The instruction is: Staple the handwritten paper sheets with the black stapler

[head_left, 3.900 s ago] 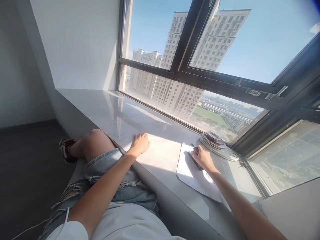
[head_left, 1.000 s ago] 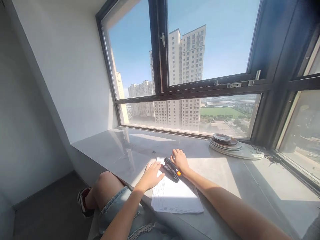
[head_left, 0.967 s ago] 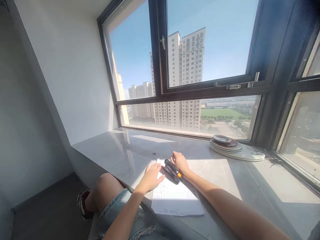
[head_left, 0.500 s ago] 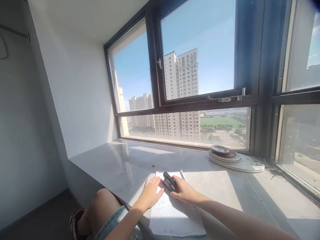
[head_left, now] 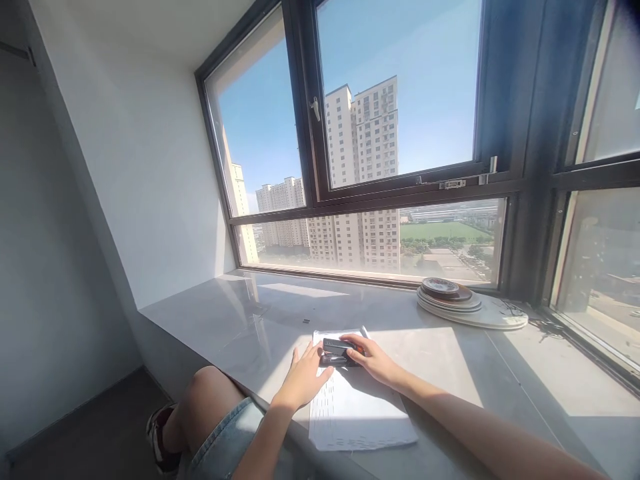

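A black stapler (head_left: 336,351) lies across the upper part of a white sheaf of paper (head_left: 363,413), its jaw toward the left. My right hand (head_left: 373,359) is closed around the stapler's rear end. My left hand (head_left: 303,377) rests with fingers spread on the paper's left edge, its fingertips close to the stapler's front. Rows of short dark marks, looking like staples, run down the left side and along the bottom of the paper. Whether the left fingertips touch the stapler I cannot tell.
The paper lies on a grey stone windowsill (head_left: 280,313). Two small dark strips (head_left: 307,321) lie beyond it. A stack of plates and round boards (head_left: 450,299) stands at the back right by the window frame. My bent knee (head_left: 210,387) is below the sill's front edge at left.
The stapler has turned from a slant to lie nearly level across the paper, moved by my right hand. My left hand remains on the paper's left edge. The camera view has shifted slightly.
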### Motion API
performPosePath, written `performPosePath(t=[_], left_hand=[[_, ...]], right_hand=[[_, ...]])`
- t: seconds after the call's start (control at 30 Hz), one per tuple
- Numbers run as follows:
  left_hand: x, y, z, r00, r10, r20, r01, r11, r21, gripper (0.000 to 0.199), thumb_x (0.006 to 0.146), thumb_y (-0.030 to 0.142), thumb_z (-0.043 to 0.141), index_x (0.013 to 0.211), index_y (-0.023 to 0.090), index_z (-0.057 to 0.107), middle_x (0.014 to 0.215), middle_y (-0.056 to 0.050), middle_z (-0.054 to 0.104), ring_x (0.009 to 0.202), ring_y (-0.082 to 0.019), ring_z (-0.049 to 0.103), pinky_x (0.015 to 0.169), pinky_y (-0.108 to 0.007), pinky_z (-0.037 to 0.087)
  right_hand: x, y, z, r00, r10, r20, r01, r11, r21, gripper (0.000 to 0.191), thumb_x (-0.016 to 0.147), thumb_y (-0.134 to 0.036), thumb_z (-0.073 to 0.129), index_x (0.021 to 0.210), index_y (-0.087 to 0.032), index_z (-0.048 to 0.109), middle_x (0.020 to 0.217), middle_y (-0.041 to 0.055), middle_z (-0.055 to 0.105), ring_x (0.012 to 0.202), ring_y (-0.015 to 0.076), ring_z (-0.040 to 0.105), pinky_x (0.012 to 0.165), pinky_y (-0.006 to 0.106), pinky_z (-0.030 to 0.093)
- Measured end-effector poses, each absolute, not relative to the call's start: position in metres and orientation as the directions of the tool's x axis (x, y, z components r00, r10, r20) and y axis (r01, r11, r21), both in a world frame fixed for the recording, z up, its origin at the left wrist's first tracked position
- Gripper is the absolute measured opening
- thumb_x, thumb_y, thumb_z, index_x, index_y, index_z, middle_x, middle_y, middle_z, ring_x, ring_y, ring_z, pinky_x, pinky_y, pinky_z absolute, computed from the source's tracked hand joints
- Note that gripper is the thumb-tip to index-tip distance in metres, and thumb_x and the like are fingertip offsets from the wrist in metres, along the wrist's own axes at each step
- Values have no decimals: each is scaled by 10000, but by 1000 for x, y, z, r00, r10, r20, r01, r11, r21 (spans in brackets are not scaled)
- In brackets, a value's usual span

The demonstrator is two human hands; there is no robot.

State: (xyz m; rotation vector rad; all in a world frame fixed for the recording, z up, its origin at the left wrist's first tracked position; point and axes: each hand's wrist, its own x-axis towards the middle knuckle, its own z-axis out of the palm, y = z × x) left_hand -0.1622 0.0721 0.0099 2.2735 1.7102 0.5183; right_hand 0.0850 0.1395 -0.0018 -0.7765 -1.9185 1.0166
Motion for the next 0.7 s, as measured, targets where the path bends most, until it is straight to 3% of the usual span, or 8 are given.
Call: performPosePath(t=[0.17,0.3,0.4,0.53,0.7], left_hand=[[-165,75,8,259,960,105,848,-278,451,683,1025,535,415,1676,334,361,1758,-49,339,1676,-292,121,1377,-525,18],[-167,77,5,237,963,126,850,-268,454,731,979,563,496,1672,369,369,1731,-35,394,1660,-324,214,1377,-550,49],[-170,79,3,198,965,171,847,-256,465,802,914,570,605,1661,402,370,1710,-22,428,1626,-336,313,1361,-544,174],[-174,81,1,135,970,200,825,-222,519,952,836,569,704,1679,347,322,1689,-65,453,1580,-329,397,1274,-467,390],[-175,83,-1,116,969,217,818,-217,532,909,844,541,707,1656,351,345,1663,-69,479,1544,-318,449,1253,-450,423]], right_hand=[[90,148,-5,-434,856,279,49,332,-942,444,795,-310,478,1079,-271,816,1235,67,783,1184,315,694,1084,463,503],[90,150,-2,-447,859,250,19,288,-957,477,720,-287,472,1038,-251,826,1186,80,798,1150,329,708,1057,450,502],[88,151,2,-489,841,230,-21,253,-967,520,677,-280,471,1061,-252,820,1188,105,802,1175,352,717,1037,462,513],[88,153,4,-513,832,211,-26,231,-973,551,646,-273,477,1091,-266,801,1243,109,795,1217,360,712,1021,472,524],[87,154,-2,-477,852,215,30,260,-965,485,708,-291,486,1087,-297,789,1252,87,792,1212,351,701,1032,468,516]])
